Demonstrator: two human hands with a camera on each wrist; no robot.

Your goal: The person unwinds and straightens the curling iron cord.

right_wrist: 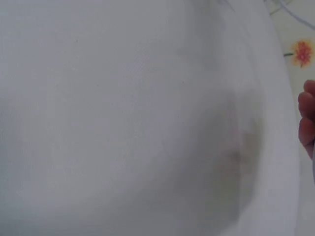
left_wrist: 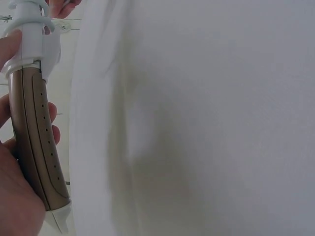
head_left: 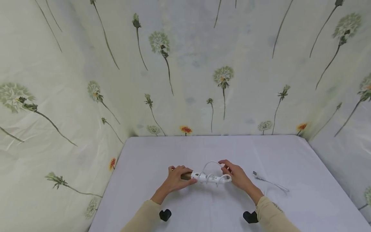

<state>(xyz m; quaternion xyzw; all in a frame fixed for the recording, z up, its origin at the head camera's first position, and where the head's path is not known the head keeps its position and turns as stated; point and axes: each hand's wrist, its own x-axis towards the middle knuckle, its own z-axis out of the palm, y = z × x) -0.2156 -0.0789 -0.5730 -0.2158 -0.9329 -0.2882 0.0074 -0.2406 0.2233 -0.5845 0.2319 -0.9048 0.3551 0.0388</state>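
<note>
A hair styling iron with a bronze barrel [left_wrist: 35, 137] and a white handle [head_left: 212, 178] is held level above the table. My left hand [head_left: 176, 179] grips it round the bronze part, with the thumb reaching onto the white part. A white cord [head_left: 213, 161] winds loosely round the handle in several coils. At the handle's right end my right hand [head_left: 237, 176] pinches a loop of this cord between thumb and fingers. In the right wrist view only a few right-hand fingertips [right_wrist: 306, 110] show at the edge, and what they hold is hidden.
The cord's plug [head_left: 255, 174] lies on the white-covered table [head_left: 174, 149] to the right, its length running under the right forearm. Black heart-shaped pieces [head_left: 165, 215] appear beside both forearms. Flower-printed curtains [head_left: 188, 64] enclose the table at the back and sides.
</note>
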